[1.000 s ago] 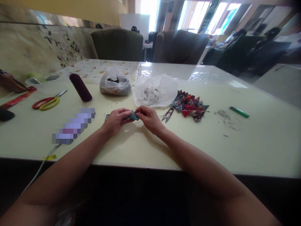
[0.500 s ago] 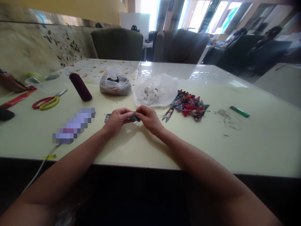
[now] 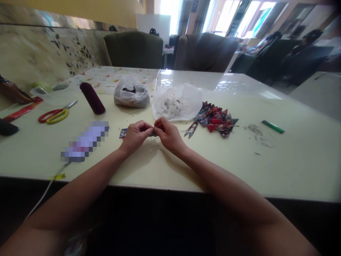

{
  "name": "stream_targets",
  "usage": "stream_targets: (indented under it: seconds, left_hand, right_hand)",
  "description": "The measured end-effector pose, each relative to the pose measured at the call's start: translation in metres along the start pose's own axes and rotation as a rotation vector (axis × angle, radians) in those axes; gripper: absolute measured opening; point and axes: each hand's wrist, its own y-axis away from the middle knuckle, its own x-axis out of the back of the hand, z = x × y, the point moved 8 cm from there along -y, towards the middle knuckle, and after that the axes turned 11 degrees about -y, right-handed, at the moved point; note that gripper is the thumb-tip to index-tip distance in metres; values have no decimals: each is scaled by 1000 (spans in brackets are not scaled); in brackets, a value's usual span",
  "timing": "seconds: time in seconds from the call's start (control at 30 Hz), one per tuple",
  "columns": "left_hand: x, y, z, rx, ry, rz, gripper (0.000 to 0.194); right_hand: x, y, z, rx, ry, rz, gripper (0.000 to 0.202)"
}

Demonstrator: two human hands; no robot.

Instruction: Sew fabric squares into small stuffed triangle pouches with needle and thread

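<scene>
Operator: Fingers (image 3: 161, 123): state their condition.

Technician: Thumb and fingertips of the left hand (image 3: 135, 135) are clamped on a small piece of dark cloth (image 3: 153, 134). Those of the right hand (image 3: 168, 133) are pinched together on its upper edge. Anything finer within that pinch is too small to tell.

Operator: Locate the cloth.

Technician: Between the two hands, raised over the table (image 3: 239, 170), mostly hidden by the fingers. Take it as clock centre; 12 o'clock points away from the person.

Operator: List the nearest items.

Technician: At 9 o'clock, just beside the left hand, a patterned scrap (image 3: 123, 133). At 3 o'clock, near the right hand, a thread (image 3: 182, 131) and thread snips (image 3: 191, 130), points toward the person. Between 2 and 3, touching the snips, a pile of patterned cloth triangles (image 3: 217, 119).

Operator: Continue outward.

Technician: At 1 o'clock, a spread plastic bag (image 3: 189, 99) bearing white stuffing (image 3: 172, 106). At 11, a filled bag (image 3: 131, 97). At 10, a maroon spool (image 3: 92, 98), tilted in view. Between 9 and 10, scissors (image 3: 57, 115), blades parted from the handles' side by a red and a yellow loop. At 3, well apart, a green stick (image 3: 273, 127).

Operator: Farthest?

Technician: Two chairs (image 3: 133, 49) beyond the table, between 11 and 1 o'clock.
</scene>
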Motion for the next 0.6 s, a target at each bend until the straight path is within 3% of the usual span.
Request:
stream_targets:
  seconds: [0.17, 0.33, 0.43, 0.6]
  left_hand:
    - [3, 3, 15, -160, -304, 67, 13]
    - [-3, 6, 24, -232, -380, 44, 13]
    - [-3, 7, 29, -269, -397, 64, 15]
    - [-4, 8, 30, -285, -410, 67, 14]
  right_hand:
    - [-5, 0, -12, 149, 295, -107, 6]
    - [-8, 3, -26, 318, 489, -117, 14]
    - [-9, 6, -38, 442, 440, -124, 16]
    - [8, 6, -51, 493, 189, -40, 17]
